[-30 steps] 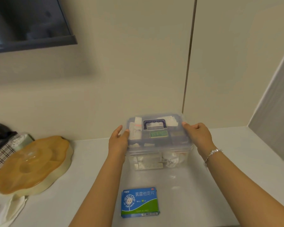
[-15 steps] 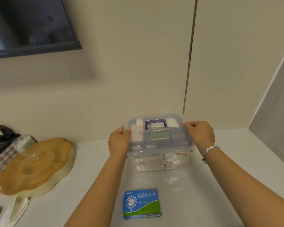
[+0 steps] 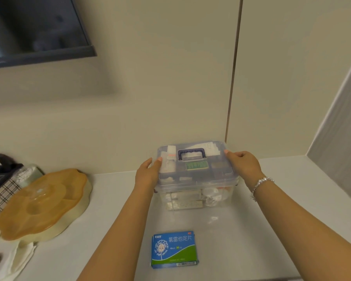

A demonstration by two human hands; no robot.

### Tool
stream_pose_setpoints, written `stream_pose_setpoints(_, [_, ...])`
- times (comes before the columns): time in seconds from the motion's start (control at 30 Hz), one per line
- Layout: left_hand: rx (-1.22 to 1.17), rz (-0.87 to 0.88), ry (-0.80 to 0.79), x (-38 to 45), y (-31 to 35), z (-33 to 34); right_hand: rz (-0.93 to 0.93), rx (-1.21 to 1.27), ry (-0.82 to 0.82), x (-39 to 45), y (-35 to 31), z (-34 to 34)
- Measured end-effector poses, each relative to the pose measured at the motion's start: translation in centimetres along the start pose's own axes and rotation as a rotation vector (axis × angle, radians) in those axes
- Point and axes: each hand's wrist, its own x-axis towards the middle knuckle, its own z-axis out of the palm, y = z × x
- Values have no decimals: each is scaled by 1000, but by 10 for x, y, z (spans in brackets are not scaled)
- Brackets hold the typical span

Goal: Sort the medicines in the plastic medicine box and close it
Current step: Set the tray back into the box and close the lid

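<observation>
Now both hands grip the clear plastic medicine box [image 3: 197, 175] by its lid: the left hand [image 3: 147, 174] clasps the left edge, the right hand [image 3: 242, 166] the right edge, fingers curled over the top. Its dark blue handle [image 3: 192, 157] lies flat on the lid, and packets show through the walls. It stands on the white tabletop [image 3: 251, 230] near the back wall. Nearer the person lies a blue-and-green medicine carton [image 3: 174, 249], apart from it. An amber-lidded tray [image 3: 43, 203] sits to the left.

Both hands grip clear medicine box [image 3: 197, 175] sides: left hand [image 3: 147, 174], right hand [image 3: 242, 166]. Lid on. Blue medicine pack [image 3: 174, 249] lies near, on counter [image 3: 272, 230].
</observation>
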Motion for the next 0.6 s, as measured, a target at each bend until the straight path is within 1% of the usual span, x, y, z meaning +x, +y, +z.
stream_pose_setpoints(0.07, [-68, -118, -99, -2, 0, -2, 131, 124, -142, -6, -1, -4])
stream_pose_setpoints(0.1, [-109, -161, -121, -3, 0, -3, 191, 178, -209, -9, 0, -8])
stream_pose_setpoints(0.13, [-152, -180, -124, -3, -1, -4, 220, 209, -257, -11, 1, -10])
stream_pose_setpoints(0.17, [-159, -161, -88, -1, -1, -3, 219, 220, -275, -12, 2, -10])
stream_pose_setpoints(0.2, [-132, -118, -14, 0, -3, -2, 201, 224, -258, -10, 2, -11])
stream_pose_setpoints(0.27, [-59, 5, 154, -1, -3, 1, 141, 171, -146, -6, 0, -8])
stream_pose_setpoints(0.3, [-45, 64, 193, -1, -3, 2, 107, 119, -91, -3, -2, -6])
stream_pose_setpoints(0.37, [-51, 122, 185, -4, -3, 4, 43, -3, -35, -2, -5, -2])
stream_pose_setpoints(0.47, [-41, 162, 177, -5, -4, 3, -25, -123, -6, 0, -3, 3])
stream_pose_setpoints(0.6, [83, 296, 201, -3, -4, 3, -122, -285, 34, 1, -4, 5])
